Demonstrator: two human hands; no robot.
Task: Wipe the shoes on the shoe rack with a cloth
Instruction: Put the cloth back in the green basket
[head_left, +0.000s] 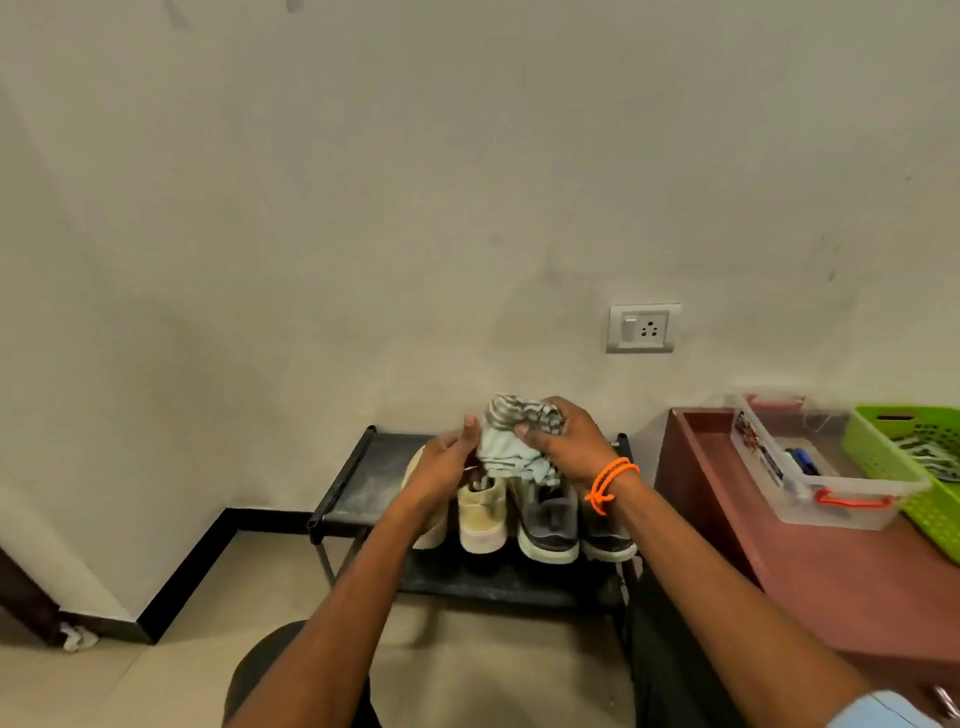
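Both hands, your left (441, 467) and right (563, 447), clutch the cloth (511, 441) at twelve o'clock above the shoes (545, 514) on the rack (358, 478); bunch it firmly, then wipe each upper evenly.

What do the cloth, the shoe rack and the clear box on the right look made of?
Cloth: soft woven fabric, striped; it crumples in the hands.
Shoe rack: likely dark metal tubing, matte shelf with dusty smears.
Clear box: see-through plastic, red handle.
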